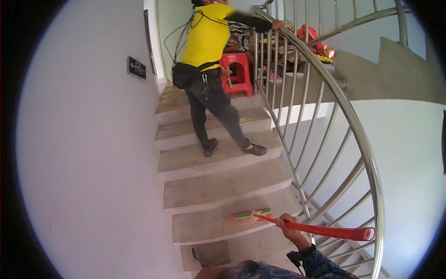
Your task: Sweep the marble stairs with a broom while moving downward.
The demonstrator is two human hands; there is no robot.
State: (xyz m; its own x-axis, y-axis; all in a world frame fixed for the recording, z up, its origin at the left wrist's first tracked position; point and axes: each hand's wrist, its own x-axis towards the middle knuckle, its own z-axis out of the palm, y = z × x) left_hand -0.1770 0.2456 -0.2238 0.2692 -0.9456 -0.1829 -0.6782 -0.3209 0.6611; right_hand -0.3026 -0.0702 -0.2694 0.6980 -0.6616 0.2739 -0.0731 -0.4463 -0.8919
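Note:
My right hand [290, 226] is closed around the red handle of a broom [325, 231]. The broom's green and red head, with red bristles, rests on a pale stair tread [198, 228] ahead of me. At the bottom edge, part of my left hand [209, 272] shows below a patterned sleeve; its fingers are cut off, so its hold cannot be told. Just beyond it, a flat grey square object [212, 254] with a thin black curved piece lies on a lower tread; it is too unclear to name.
Higher on the stairs stands a person in a yellow shirt [207, 35], one hand on the metal handrail [334, 80]. A red plastic stool [238, 57] and piled items are beyond. A wall with an exit sign [136, 68] borders the left; a balustrade curves down the right.

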